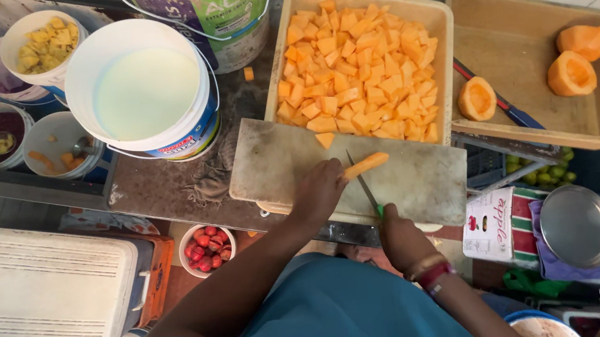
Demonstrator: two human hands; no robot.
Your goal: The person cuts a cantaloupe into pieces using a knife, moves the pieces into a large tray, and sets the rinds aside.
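My left hand [317, 192] rests on a worn cutting board [276, 164] and pins down a long orange strip of papaya [367, 164]. My right hand [401, 236] grips a knife [365, 187] with a green handle; its thin blade points up toward the strip, just left of it. One cut orange cube [325, 140] lies at the board's far edge. Behind the board a cream tray [438, 20] is piled with several orange cubes.
A wooden tray [517, 44] at right holds three peeled papaya pieces and a peeler [500, 100]. Left of the board stand a white bucket [140, 89] and bowls of cut fruit. Below are a white cooler [35, 288], a bowl of red fruit [206, 248] and a steel lid [578, 225].
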